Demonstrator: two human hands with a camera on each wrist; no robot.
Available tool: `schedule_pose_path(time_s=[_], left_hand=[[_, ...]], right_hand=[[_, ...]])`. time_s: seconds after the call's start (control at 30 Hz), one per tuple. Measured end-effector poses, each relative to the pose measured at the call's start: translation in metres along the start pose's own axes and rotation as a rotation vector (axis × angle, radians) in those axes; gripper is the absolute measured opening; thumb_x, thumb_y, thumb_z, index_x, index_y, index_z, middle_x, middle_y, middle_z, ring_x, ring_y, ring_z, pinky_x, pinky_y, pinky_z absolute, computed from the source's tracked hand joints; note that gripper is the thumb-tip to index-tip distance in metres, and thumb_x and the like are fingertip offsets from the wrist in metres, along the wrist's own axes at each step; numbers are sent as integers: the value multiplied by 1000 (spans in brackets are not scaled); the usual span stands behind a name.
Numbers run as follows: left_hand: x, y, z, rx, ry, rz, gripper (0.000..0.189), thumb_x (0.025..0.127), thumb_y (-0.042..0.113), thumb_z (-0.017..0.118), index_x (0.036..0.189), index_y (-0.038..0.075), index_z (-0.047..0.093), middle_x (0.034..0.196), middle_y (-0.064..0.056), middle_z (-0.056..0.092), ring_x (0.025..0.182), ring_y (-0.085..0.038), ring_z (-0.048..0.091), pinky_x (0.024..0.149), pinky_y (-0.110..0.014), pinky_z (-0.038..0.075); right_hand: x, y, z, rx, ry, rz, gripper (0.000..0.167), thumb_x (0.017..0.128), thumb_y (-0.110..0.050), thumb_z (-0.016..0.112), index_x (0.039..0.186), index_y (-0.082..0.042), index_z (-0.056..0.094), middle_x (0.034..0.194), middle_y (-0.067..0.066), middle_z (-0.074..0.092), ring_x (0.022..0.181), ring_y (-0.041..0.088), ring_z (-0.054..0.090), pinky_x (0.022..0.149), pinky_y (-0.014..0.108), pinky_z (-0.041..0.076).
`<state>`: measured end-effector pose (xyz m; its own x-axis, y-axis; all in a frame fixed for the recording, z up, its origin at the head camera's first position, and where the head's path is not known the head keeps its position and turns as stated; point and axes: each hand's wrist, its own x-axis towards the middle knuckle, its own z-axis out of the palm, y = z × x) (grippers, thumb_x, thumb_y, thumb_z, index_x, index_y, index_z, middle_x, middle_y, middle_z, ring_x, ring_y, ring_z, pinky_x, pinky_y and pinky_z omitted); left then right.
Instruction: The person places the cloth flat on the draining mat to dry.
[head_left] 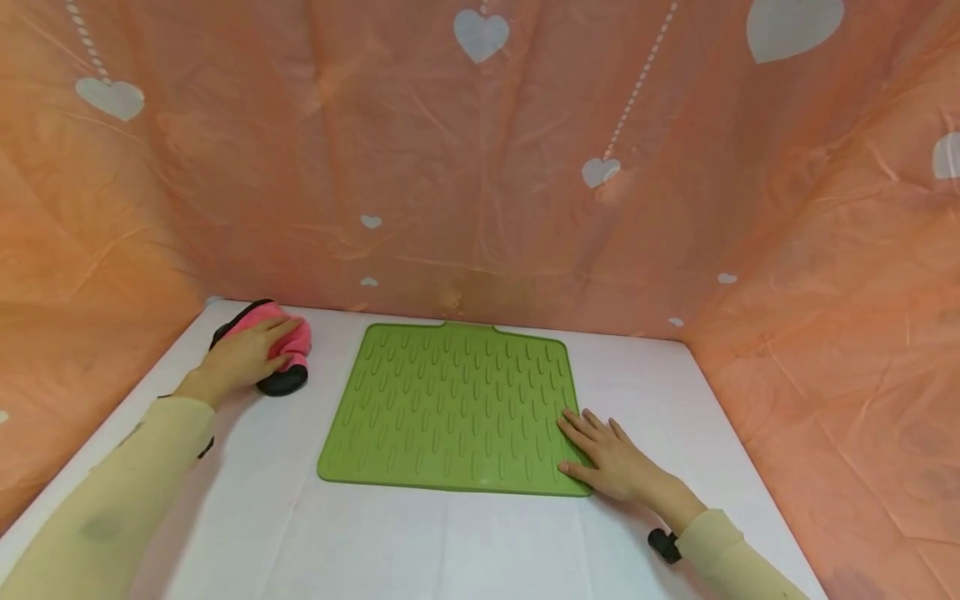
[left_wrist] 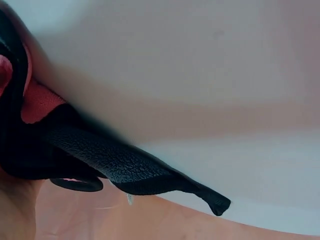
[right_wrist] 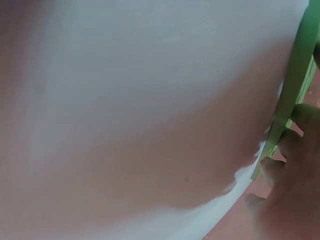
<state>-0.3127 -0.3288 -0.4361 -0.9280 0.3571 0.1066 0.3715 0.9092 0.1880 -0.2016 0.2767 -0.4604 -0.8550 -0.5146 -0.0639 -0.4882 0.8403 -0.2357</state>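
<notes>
My left hand [head_left: 243,354] grips a pink-and-black bundle that looks like a coated work glove [head_left: 294,337], at the back left of the white table. Its crinkled black coating [left_wrist: 112,157] and a patch of pink cloth [left_wrist: 42,102] show in the left wrist view; the left fingertips are hidden there. A green rubbery mat [head_left: 453,408] with raised oblong ridges lies flat in the middle. My right hand [head_left: 611,458] rests with spread, straight fingers on the mat's right edge near its front corner. In the right wrist view those fingers [right_wrist: 302,117] touch the green rim.
Orange fabric [head_left: 480,208] with white hearts walls the table at the back and both sides. The white tabletop [head_left: 375,542] extends in front of the mat and to its left and right. Dark bands [head_left: 663,546] are on the wrists.
</notes>
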Motion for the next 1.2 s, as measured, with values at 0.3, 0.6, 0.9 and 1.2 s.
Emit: schedule_pose_path(time_s=[0.3,0.6,0.9,1.2], left_hand=[[0,-2,1,-35,41,-58,59,93,12,70,147,-1,51,143,-33,53,133,-52,49,106,-68,41],[-2,-5,-2,-122,76,-133,59,90,16,74,144,2,57,136,-33,60,121,-53,58,96,-70,46],[-4,-3,-6,-157,111,-96,56,90,13,73,142,-2,58,126,-34,65,108,-50,62,92,-67,48],[-7,27,-19,-232,287,-42,55,91,11,76,142,-2,59,130,-32,64,112,-49,61,95,-66,47]], right_hand=[[3,-2,1,-80,0,-73,72,107,-46,53,159,1,36,167,21,29,154,44,23,121,67,21],[4,-2,0,-56,-16,-87,72,108,-43,53,159,4,35,167,24,27,154,45,22,121,65,24],[4,0,1,-72,-17,-81,72,108,-45,52,159,3,35,167,23,27,155,43,22,121,64,24],[0,-1,2,-64,-16,-76,72,108,-45,52,158,4,35,167,24,27,155,44,23,121,64,24]])
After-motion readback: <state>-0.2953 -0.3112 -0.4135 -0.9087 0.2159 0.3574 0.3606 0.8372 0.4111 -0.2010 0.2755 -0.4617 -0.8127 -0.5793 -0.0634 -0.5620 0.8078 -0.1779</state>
